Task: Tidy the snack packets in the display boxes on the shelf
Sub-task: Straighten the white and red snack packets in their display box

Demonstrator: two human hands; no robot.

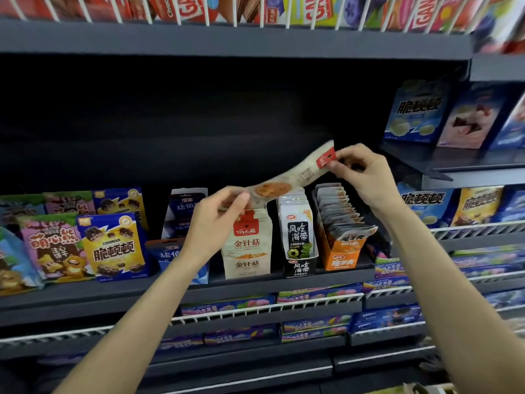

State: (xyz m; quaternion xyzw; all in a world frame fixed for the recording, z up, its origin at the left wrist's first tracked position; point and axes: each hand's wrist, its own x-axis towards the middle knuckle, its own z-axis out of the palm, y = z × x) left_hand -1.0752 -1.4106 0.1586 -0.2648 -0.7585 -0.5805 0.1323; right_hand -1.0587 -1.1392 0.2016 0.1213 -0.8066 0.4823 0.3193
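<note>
A cream snack packet with a red top tab (289,179) is held stretched out above the middle shelf. My left hand (218,220) pinches its lower end; my right hand (360,172) pinches the red tab end. Directly below stands the cream display box of matching packets (247,263). Right of it stand a black-and-white box of seaweed packets (301,265) and an orange box (342,258) whose grey packets lean forward. A blue-and-white box (173,255) sits left, partly behind my left forearm.
Blue and purple biscuit bags (116,248) stand at the shelf's left. Blue boxes (417,115) fill a higher shelf at right. Wire rails (270,307) front the lower shelves of flat packs. The back of the middle shelf is dark.
</note>
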